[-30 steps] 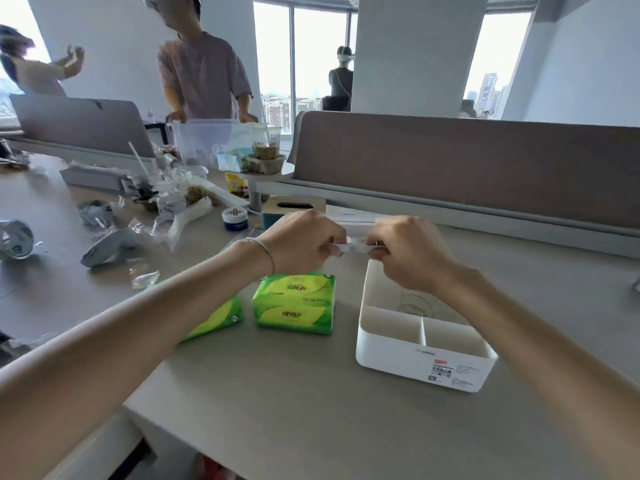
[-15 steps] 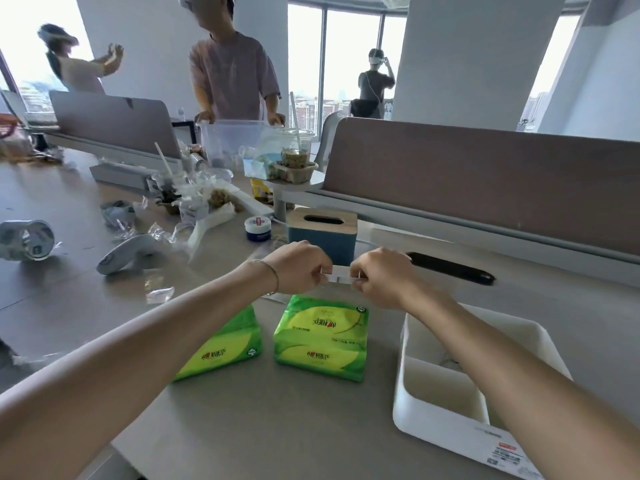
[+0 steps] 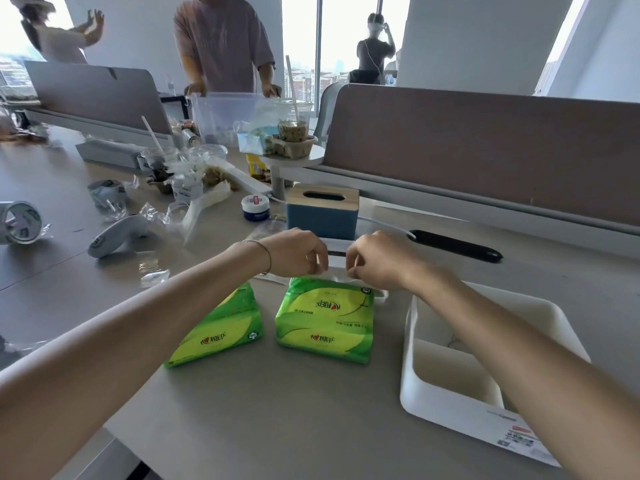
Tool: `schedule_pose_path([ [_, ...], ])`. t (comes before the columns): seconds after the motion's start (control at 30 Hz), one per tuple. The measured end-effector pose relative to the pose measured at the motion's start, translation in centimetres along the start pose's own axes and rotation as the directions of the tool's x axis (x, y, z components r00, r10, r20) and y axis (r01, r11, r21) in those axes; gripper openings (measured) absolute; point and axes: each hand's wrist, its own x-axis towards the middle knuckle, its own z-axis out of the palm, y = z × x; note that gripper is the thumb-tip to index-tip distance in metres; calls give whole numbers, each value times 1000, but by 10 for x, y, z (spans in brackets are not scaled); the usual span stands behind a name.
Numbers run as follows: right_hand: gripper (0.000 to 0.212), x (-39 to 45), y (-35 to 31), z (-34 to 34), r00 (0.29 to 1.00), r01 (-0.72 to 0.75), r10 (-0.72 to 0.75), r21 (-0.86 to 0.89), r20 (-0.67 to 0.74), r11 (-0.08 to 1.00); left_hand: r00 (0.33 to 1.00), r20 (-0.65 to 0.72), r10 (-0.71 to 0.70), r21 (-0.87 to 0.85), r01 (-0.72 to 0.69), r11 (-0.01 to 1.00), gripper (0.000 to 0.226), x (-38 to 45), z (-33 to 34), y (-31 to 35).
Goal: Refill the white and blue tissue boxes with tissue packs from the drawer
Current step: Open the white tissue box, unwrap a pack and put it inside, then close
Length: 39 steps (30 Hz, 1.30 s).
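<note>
Tissue pack, green and yellow (image 3: 325, 323): centre of frame, flat on the grey desk (image 3: 277, 417), its far edge directly beneath both hands.
Second tissue pack (image 3: 216, 332): just left of the first, tilted, apart from it by a narrow strip of desk.
Left hand (image 3: 294, 252): knuckles up, fingers curled shut, pinching a thin white strip at the pack's far edge; bracelet at the wrist.
Right hand (image 3: 375, 261): mirrors the left, fingers curled closed on the same strip; the two hands sit near each other, a small gap between.
Both forearms: enter from the lower corners, converging toward frame centre.
Blue tissue box (image 3: 322, 211): wooden slotted lid, upright, just beyond the hands.
White tissue box (image 3: 446, 407): lower right, lid off, interior divided, under the right forearm.
Open desk: bare surface in the lower centre, in front of the packs; clutter of wrappers and cups fills the upper left.
</note>
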Motion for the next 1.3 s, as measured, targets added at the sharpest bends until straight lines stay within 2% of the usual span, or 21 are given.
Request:
schedule_pose_path([
  [0.13,23,-30,-11,-9,999,46,-47,37,24,998,993,-110,52,25,-50,998,24,-29,-2,5],
  [0.2,44,-46,-18,-9,994,53,-57,41,98,998,995,-82,65,17,-64,998,49,-47,0,11],
  [0.27,70,-59,-24,-8,985,61,-62,9,159,998,998,21,52,29,-53,998,87,-63,3,16],
  [0.33,85,-67,-28,-4,983,71,-63,-43,174,996,993,117,26,62,-33,998,115,-71,9,19],
  [0.37,90,-69,-30,0,983,77,-63,-71,172,995,991,131,21,80,-32,996,122,-72,12,20],
  [0.43,97,-71,-32,8,986,86,-69,-105,152,991,994,111,23,92,-34,995,121,-73,20,18],
  [0.57,92,-73,-33,13,995,90,-85,-92,59,992,998,53,28,52,-30,998,106,-78,22,20],
  [0.73,79,-83,-25,-10,990,124,-121,31,-78,992,994,-63,89,12,-89,996,103,-83,-1,30],
  [0.97,75,-116,8,-50,965,136,-88,183,-247,974,965,-183,185,-24,-193,981,103,-75,-35,73],
  [1.3,76,-180,84,-72,955,27,41,224,-293,974,916,-212,340,-10,-350,937,99,-26,-24,158],
])
